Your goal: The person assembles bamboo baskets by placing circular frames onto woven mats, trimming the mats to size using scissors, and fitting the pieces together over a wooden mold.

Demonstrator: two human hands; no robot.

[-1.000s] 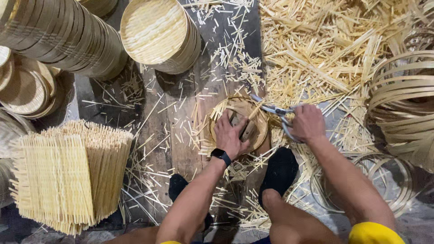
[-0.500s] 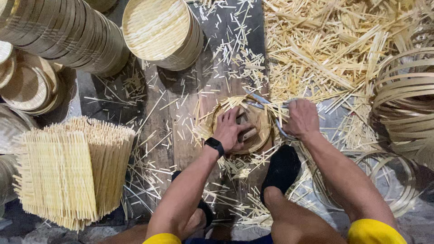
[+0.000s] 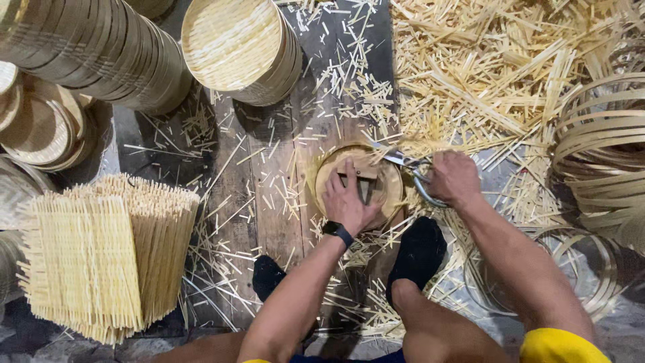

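Note:
My left hand [image 3: 348,199], with a black watch on the wrist, presses flat on a round bamboo disc [image 3: 390,187] that lies on a wooden board on the floor. A small wooden block sits under my fingers on the disc. My right hand [image 3: 454,176] grips a pair of metal shears [image 3: 402,160], whose blades reach the disc's upper right edge. Bamboo offcuts ring the disc.
Stacked round bamboo lids [image 3: 101,47] and one bamboo tray stack [image 3: 243,47] lie at the top left. A pile of woven bamboo mats [image 3: 101,255] sits at the left. Loose bamboo strips [image 3: 497,74] cover the top right, bamboo hoops [image 3: 601,154] the right. My black-socked feet [image 3: 418,252] rest below the disc.
My left hand has shifted on the disc and now lies flatter. The shears have moved along the disc's upper right edge. The camera has drifted slightly.

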